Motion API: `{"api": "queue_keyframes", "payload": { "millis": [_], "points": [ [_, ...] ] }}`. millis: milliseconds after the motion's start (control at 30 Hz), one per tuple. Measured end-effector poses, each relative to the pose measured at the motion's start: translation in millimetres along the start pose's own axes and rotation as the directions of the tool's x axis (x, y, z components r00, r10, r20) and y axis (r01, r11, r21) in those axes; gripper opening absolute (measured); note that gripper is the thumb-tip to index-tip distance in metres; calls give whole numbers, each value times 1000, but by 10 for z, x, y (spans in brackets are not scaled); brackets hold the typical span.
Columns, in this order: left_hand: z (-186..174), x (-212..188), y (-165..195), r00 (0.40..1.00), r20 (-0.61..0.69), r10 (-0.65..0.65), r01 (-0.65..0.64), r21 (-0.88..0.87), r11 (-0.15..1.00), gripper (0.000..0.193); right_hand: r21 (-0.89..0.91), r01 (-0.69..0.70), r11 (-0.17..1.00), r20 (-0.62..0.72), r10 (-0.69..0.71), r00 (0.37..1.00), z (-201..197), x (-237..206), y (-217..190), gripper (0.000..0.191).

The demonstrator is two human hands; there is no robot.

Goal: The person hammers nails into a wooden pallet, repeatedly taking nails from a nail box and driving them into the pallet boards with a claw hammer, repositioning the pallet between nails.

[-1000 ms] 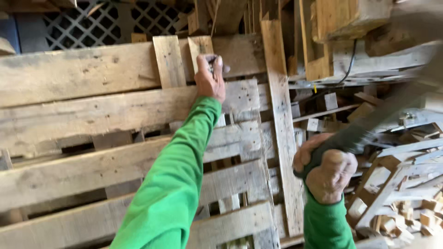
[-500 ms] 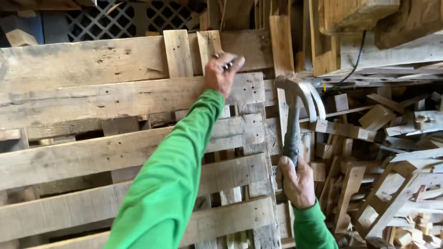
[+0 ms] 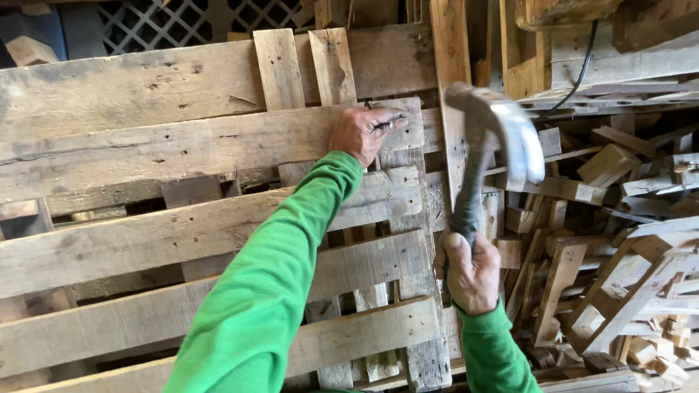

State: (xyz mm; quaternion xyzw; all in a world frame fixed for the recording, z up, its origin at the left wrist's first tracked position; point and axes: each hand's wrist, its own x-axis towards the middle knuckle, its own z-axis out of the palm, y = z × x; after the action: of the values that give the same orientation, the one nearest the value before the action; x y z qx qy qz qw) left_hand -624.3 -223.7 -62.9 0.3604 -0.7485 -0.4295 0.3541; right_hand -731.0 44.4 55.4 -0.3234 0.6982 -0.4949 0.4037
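Hammer [image 3: 488, 145] now raised nearer left hand [image 3: 362, 133], right hand [image 3: 470, 271] gripping.

The right hand [image 3: 472, 271] is gripping a claw hammer [image 3: 486, 156] low on its dark handle. The hammer is standing almost upright, leaning a little to the right, and its steel head is appearing blurred at the top, with the curved claw pointing down to the right. The left hand [image 3: 362, 132] is pressing against a weathered grey board [image 3: 182, 145] of an upright wooden pallet. Its fingertips [image 3: 389, 122] are pinching something small and metallic, probably nails [image 3: 384, 124], against the board's right end. The hammer's head is hanging just beside that hand, not touching it.
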Motion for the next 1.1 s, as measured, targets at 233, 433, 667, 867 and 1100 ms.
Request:
{"api": "queue_keyframes", "payload": {
  "millis": [233, 433, 667, 867, 1100],
  "points": [
    [120, 111, -31, 980, 86, -178, 163, 160, 974, 15, 6, 45, 999, -55, -44, 997, 30, 114, 207, 42],
    [-6, 11, -29, 978, 17, 208, -208, -10, 978, 25, -5, -380, 925, -134, 376, 917, -27, 112, 183, 35],
    [144, 20, 32, 992, 24, 122, -125, 237, 963, 17, 110, 155, 982, -17, -154, 988, -30, 55, 116, 41],
    [158, -16, -35, 987, 159, 18, -74, 352, 933, 16, -266, -253, 930, -31, 254, 967, -15, 166, 139, 33],
    [72, 153, -96, 966, -257, -17, -33, -189, 981, 18, 381, 485, 787, -300, -391, 870, -585, 42, -891, 29]
  ]
}}
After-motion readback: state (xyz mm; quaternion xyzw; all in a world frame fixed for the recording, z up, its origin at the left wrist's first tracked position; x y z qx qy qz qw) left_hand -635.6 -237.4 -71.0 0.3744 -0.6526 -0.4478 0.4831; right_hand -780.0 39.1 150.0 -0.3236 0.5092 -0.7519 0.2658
